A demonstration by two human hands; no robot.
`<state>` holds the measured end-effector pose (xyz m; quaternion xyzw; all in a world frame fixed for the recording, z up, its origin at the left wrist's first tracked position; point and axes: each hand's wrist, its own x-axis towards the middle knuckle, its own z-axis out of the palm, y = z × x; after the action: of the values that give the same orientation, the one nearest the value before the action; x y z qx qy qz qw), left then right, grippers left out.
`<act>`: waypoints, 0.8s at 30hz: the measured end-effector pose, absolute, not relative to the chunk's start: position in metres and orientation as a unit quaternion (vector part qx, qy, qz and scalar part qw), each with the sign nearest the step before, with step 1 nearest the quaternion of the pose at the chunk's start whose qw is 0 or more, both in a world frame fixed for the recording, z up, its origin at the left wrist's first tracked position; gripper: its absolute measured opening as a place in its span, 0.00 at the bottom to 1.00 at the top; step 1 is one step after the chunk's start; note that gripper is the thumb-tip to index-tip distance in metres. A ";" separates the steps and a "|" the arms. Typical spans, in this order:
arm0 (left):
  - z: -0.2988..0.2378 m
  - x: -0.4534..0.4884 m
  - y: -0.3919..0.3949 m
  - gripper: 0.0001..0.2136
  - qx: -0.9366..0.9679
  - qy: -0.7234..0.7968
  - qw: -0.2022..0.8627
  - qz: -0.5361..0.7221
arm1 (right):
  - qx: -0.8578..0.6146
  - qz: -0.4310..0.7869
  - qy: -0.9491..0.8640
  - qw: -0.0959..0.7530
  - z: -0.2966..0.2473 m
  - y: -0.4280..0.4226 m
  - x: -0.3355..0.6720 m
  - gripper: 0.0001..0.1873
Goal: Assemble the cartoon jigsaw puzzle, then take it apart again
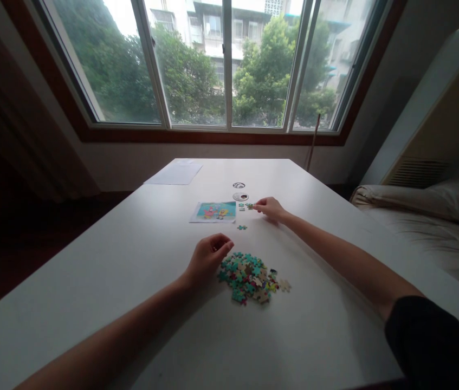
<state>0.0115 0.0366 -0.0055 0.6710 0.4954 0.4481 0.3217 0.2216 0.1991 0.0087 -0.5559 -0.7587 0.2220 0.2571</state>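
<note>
My right hand (270,209) reaches to the far part of the white table and pinches a small jigsaw piece (250,206) at its fingertips. Right beside that piece lie a couple of small jigsaw pieces (241,208). My left hand (209,253) rests with fingers curled in, and no piece shows in it. Its thumb is close to the upper left edge of a heap of jigsaw pieces (245,276), mostly teal, tan and yellow. Between the hands lies a small teal group of pieces (242,228). A printed cartoon picture (215,212) lies flat, left of my right hand.
Two round black-and-white discs or prints (240,196) lie beyond the picture. White paper sheets (174,173) are at the table's far left corner. The white table (103,260) runs toward a window (229,70). A covered sofa (416,222) stands to the right.
</note>
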 end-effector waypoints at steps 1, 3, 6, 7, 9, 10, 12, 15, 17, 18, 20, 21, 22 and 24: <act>-0.005 0.011 0.037 0.12 0.671 0.494 0.323 0.449 | -0.558 0.210 -0.764 0.246 0.008 0.201 0.220 0.12; -0.006 0.011 0.037 0.12 0.670 0.493 0.327 0.449 | -0.560 0.180 -0.776 0.228 0.007 0.203 0.218 0.10; -0.008 0.010 0.037 0.12 0.668 0.493 0.329 0.449 | -0.559 0.129 -0.789 0.217 0.005 0.203 0.216 0.10; -0.008 0.010 0.037 0.12 0.668 0.494 0.329 0.448 | -0.557 0.116 -0.793 0.215 0.004 0.203 0.216 0.11; -0.009 0.009 0.037 0.12 0.667 0.496 0.330 0.448 | -0.550 0.097 -0.802 0.210 0.003 0.202 0.215 0.12; -0.009 0.009 0.037 0.12 0.667 0.497 0.330 0.447 | -0.546 0.091 -0.806 0.207 0.002 0.201 0.214 0.11; -0.008 0.010 0.037 0.12 0.667 0.497 0.329 0.447 | -0.541 0.083 -0.812 0.202 0.001 0.202 0.212 0.11; -0.007 0.010 0.037 0.12 0.667 0.498 0.328 0.447 | -0.541 0.075 -0.814 0.198 0.000 0.205 0.209 0.11; -0.007 0.011 0.037 0.12 0.668 0.498 0.328 0.446 | -0.542 0.072 -0.814 0.198 -0.001 0.207 0.207 0.11; -0.007 0.011 0.037 0.12 0.668 0.497 0.328 0.445 | -0.543 0.071 -0.813 0.197 -0.001 0.208 0.206 0.11; -0.008 0.010 0.038 0.12 0.669 0.497 0.327 0.445 | -0.544 0.069 -0.813 0.198 -0.002 0.210 0.205 0.11; -0.009 0.010 0.038 0.12 0.669 0.497 0.327 0.445 | -0.544 0.068 -0.812 0.199 -0.002 0.210 0.205 0.11; -0.009 0.010 0.038 0.12 0.669 0.498 0.326 0.446 | -0.545 0.068 -0.812 0.200 -0.002 0.211 0.205 0.11; -0.009 0.010 0.038 0.12 0.668 0.498 0.326 0.446 | -0.544 0.068 -0.811 0.203 -0.003 0.211 0.205 0.11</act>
<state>0.0098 0.0382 -0.0091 0.6684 0.4982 0.4459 0.3260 0.2051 0.2115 -0.0030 -0.5436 -0.8115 0.0678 0.2034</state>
